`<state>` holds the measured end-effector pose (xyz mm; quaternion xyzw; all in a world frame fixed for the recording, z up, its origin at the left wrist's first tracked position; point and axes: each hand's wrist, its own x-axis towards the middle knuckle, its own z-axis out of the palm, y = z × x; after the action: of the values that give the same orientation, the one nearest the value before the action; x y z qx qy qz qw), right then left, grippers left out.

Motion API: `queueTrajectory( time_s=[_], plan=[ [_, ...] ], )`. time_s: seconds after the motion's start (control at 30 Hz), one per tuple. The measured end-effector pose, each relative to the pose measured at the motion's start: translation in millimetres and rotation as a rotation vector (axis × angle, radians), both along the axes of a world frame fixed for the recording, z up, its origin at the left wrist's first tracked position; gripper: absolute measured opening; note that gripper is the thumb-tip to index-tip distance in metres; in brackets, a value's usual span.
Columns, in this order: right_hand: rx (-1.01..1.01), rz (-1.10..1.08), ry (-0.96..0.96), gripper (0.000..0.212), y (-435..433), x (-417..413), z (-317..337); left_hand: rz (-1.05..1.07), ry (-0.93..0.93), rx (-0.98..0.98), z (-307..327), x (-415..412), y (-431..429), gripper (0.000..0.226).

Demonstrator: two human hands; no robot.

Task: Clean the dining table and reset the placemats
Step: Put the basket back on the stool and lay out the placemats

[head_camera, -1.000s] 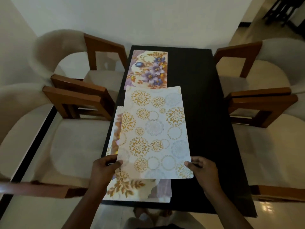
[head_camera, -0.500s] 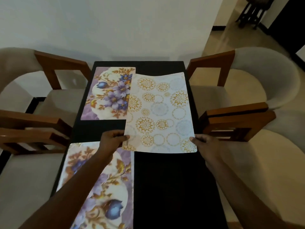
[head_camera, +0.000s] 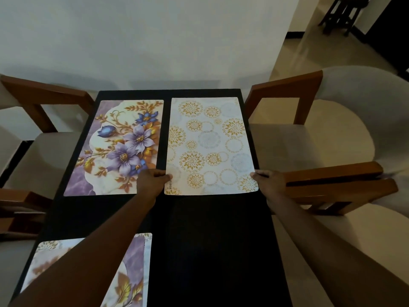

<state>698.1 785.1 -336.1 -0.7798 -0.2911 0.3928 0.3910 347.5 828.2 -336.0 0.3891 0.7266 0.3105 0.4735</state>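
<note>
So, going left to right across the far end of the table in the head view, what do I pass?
First the left cushioned chair → purple flower placemat → left hand → gold-circle placemat, held at its near corners → right hand → right cushioned chair.

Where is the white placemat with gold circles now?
In the head view, the white placemat with gold circles lies far right on the black table, beside the purple floral placemat; left hand and right hand hold its near corners.

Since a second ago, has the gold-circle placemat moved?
Yes. The gold-circle placemat went farther and right: it now lies beside the far floral placemat, no longer short of it.
</note>
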Motion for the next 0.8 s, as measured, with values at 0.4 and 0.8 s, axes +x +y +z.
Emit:
queueTrajectory(
  time_s=[0.4, 0.8],
  plan=[
    [-0.019, 0.007, -0.085, 0.022, 5, 0, -5, 0.055, 0.105, 0.023, -16, 0, 9, 0.013],
    [-0.034, -0.003, -0.079, 0.016, 8, -2, -2, 0.074, 0.091, -0.008, -20, -3, 12, 0.015]
  ],
)
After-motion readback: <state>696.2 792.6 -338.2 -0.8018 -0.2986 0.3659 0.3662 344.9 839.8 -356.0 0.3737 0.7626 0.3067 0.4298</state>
